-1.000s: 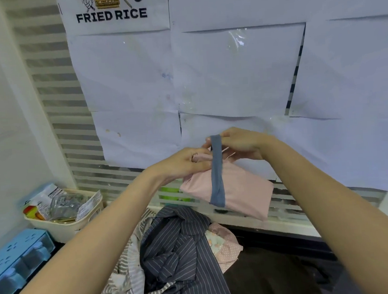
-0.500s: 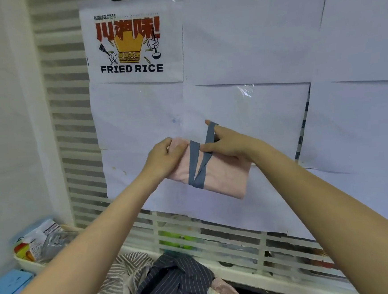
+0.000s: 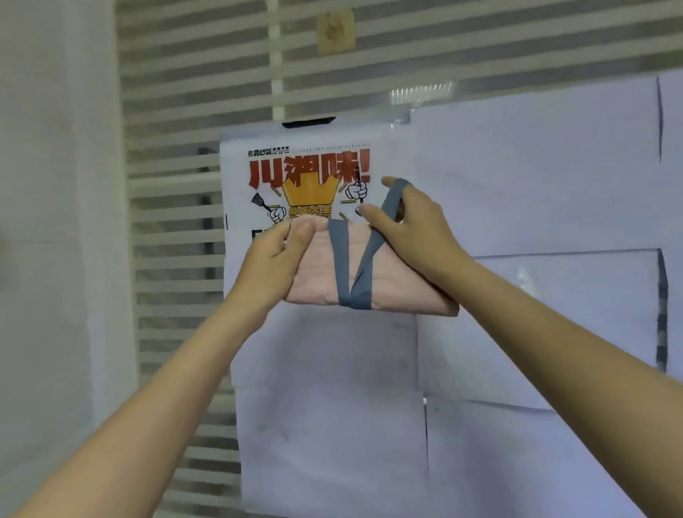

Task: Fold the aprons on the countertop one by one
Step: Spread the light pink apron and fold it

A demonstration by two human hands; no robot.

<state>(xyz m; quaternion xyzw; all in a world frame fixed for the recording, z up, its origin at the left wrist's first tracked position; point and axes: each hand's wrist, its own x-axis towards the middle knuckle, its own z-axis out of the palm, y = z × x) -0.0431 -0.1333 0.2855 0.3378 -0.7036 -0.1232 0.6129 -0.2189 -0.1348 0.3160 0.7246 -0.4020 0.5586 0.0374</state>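
Note:
A pink apron (image 3: 399,283) is folded into a small thick bundle and held up in the air in front of the wall. Its grey strap (image 3: 342,267) is wound around the bundle in a V shape. My left hand (image 3: 280,249) grips the bundle's left end, thumb on top. My right hand (image 3: 407,229) holds the right end, and the strap runs up over its raised index finger. The countertop and the other aprons are out of view.
Straight ahead is a slatted white window grille (image 3: 203,85) covered with white paper sheets (image 3: 529,178) and a red and yellow fried-rice poster (image 3: 309,179). A plain white wall (image 3: 41,200) runs along the left.
The view has tilted up, so the countertop pile and basket have dropped out of sight. My right hand has wound the grey strap further round the pink bundle, now crossing it in a V.

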